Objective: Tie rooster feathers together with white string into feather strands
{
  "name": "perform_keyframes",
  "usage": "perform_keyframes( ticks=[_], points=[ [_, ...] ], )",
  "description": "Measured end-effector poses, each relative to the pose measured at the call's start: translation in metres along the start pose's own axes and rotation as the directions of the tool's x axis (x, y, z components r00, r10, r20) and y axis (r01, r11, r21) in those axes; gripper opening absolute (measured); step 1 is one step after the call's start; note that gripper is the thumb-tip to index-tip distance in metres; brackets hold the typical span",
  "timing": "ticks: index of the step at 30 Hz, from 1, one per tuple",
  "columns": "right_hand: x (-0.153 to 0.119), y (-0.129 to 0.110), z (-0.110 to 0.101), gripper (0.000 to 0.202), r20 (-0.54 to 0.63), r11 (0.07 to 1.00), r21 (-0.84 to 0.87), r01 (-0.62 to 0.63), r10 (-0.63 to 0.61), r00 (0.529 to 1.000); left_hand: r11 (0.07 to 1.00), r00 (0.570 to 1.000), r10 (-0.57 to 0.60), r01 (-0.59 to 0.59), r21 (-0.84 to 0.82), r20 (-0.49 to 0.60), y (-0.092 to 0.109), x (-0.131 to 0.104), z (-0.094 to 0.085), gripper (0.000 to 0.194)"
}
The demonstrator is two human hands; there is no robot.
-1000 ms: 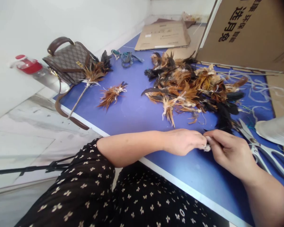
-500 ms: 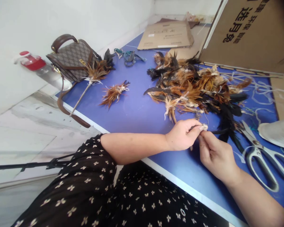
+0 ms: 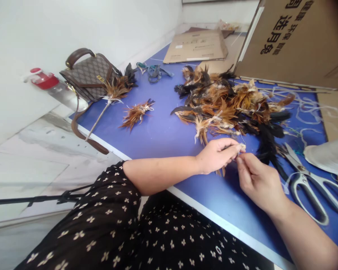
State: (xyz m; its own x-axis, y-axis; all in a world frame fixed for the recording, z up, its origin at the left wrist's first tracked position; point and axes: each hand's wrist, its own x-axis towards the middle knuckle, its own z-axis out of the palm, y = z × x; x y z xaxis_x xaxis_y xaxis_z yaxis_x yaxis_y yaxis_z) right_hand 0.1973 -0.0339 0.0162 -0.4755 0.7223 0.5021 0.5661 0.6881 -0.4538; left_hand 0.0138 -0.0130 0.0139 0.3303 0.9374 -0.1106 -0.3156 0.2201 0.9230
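Observation:
My left hand is closed round a small feather bundle. The bundle's pale end pokes out past the thumb and fingertips, while brown feather tips show below the palm. Close against it, my right hand is pinched at the bundle's lower side; what lies between its fingertips is too small to make out. Just beyond both hands lies a big heap of brown, orange and black feathers. Scissors with grey handles rest right of my right hand, blades parted and pointing at the heap.
A small tied feather bunch lies left of the heap. Farther left are a feather-tipped stick, a patterned handbag and a red-capped bottle. A white spool, white strings and a cardboard box stand right.
The dark feather that stuck out right of my right hand no longer shows there. More brown tips appear under my left palm. The view has shifted slightly; both hands stay together.

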Motion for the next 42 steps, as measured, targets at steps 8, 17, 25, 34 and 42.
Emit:
perform_keyframes(
  ticks=[8, 17, 25, 34, 42],
  points=[
    [-0.007, 0.013, -0.004, 0.029, -0.131, 0.973, 0.160, -0.167, 0.188, 0.973, 0.984, 0.997, -0.052, 0.061, -0.169, 0.055, -0.002, 0.002, -0.007, 0.028],
    [-0.015, 0.017, 0.001, 0.034, -0.133, 0.986, 0.067, -0.155, 0.163, 0.978, 0.954, 0.998, -0.052, 0.056, -0.296, 0.022, -0.007, 0.008, -0.010, 0.034],
    [-0.006, 0.017, -0.004, 0.012, -0.095, 0.990, -0.142, -0.011, -0.003, 0.995, 0.974, 0.997, -0.074, 0.073, -0.213, 0.005, -0.001, 0.003, -0.006, 0.023],
    [-0.002, 0.015, -0.010, 0.020, 0.172, 0.881, -0.396, 0.259, -0.206, 0.963, 0.865, 0.997, 0.018, 0.021, 0.501, -0.072, -0.007, 0.004, -0.010, 0.014],
    [-0.003, 0.030, -0.029, 0.012, 0.078, 0.996, -0.060, 0.065, -0.060, 0.995, 0.502, 0.849, 0.223, -0.521, 0.691, 0.479, -0.006, 0.000, -0.019, 0.014]
  ],
)
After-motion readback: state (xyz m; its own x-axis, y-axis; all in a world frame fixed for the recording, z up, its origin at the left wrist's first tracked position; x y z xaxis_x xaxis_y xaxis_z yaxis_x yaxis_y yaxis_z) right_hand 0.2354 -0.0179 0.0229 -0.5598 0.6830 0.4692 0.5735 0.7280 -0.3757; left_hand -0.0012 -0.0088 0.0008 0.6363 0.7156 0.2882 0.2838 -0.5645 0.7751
